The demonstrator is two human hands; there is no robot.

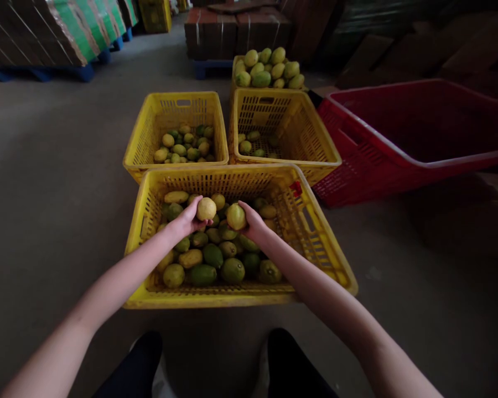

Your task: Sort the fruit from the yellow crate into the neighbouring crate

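Note:
My left hand [191, 216] is closed around a rounded yellow fruit [206, 209], lemon-like in look. A yellow-green fruit [236, 216] of the same sort sits in the grip of my right hand [252, 223]. Both hands are held side by side over the front yellow crate [240, 301], a small gap between the two fruits. Beneath them, this crate holds several green and yellow fruits [213, 255], some round and some longer. The exact kind of fruit is hard to tell in the dim light.
Behind stand a left yellow crate [128, 149] with several small fruits and a right yellow crate [332, 160] with fewer. Farther back, another crate is heaped with pale fruits [269, 69]. A large red crate [336, 171] is at right. Loaded blue pallets [83, 73] lie beyond.

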